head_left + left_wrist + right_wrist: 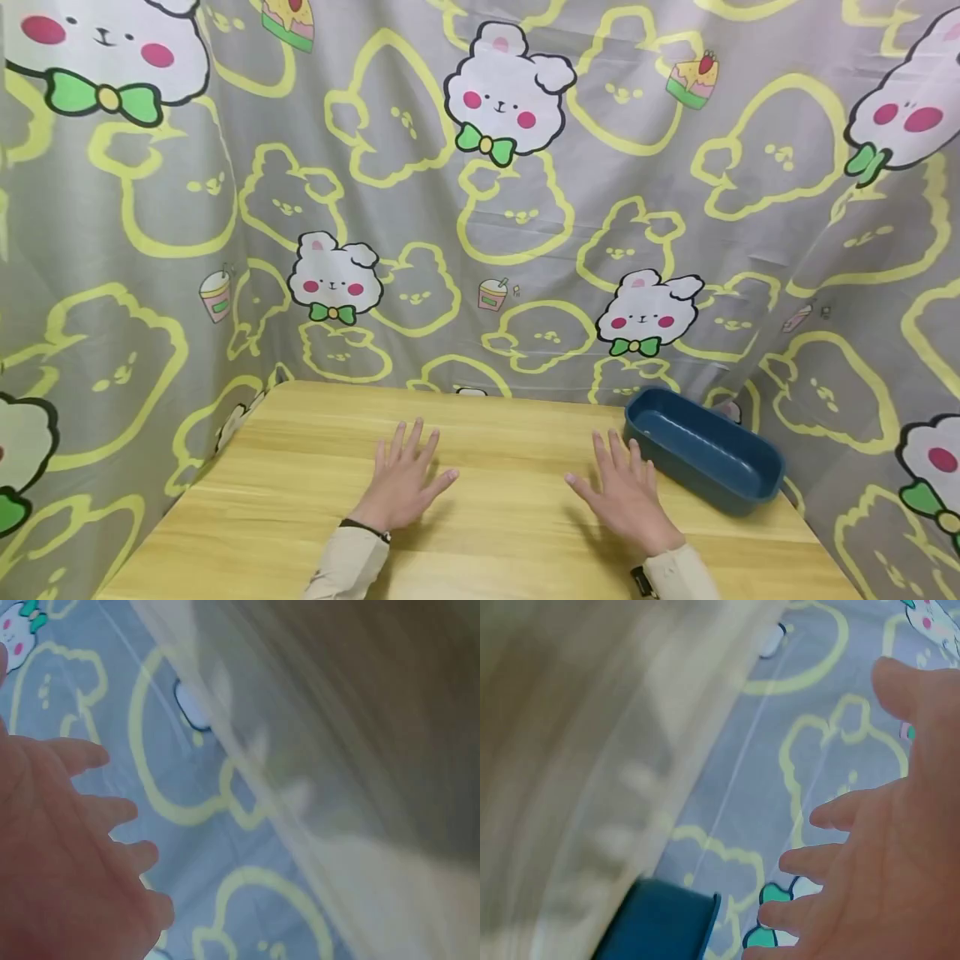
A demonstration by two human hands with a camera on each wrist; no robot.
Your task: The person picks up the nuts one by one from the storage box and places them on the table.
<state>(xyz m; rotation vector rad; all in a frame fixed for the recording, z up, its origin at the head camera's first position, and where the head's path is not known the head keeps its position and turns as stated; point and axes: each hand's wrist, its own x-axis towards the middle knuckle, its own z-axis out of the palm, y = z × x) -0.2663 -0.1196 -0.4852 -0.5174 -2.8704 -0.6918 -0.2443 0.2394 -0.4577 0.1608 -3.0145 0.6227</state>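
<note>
Both hands hover over a wooden table with fingers spread and nothing in them. My left hand (403,483) is left of the table's middle, its thumb pointing inward; the left wrist view shows the palm and fingers of that left hand (75,847). My right hand (626,496) is on the other side, close to the left of a dark blue rectangular basin (705,450). In the right wrist view the right hand (877,847) has its fingers extended, and a corner of the blue basin (660,922) shows at the bottom.
The wooden table (495,533) reaches back to a grey curtain (420,208) printed with white bears and yellow outlines. This curtain also hangs along the left and right sides. The basin stands at the table's back right edge.
</note>
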